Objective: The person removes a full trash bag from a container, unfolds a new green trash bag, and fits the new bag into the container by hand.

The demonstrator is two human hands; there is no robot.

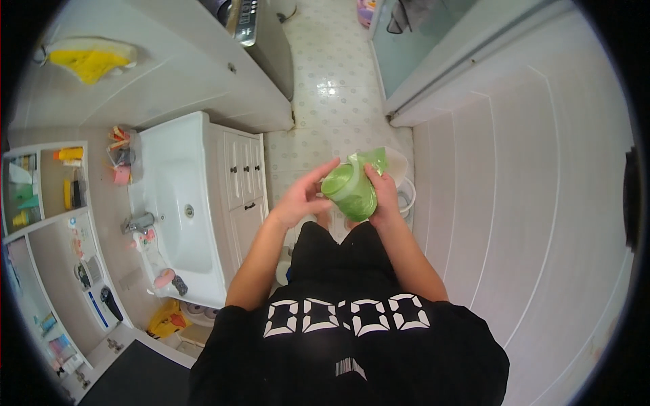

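A roll of thin green plastic bags (353, 193) is up in front of my body, over the floor, with a loose flap sticking out at its far right side. My right hand (384, 195) is closed on the roll's right side, thumb on top. At the roll's left end, my left hand (302, 197) is curved with thumb and fingers spread apart. Whether its fingertips touch the plastic is hard to tell.
White bins (405, 194) stand on the floor beyond my right hand, against the tiled wall (494, 203). To my left is a white sink (186, 243) on a cabinet (244, 176), with open shelves (61, 193) beside it. A metallic appliance (267, 47) stands farther ahead.
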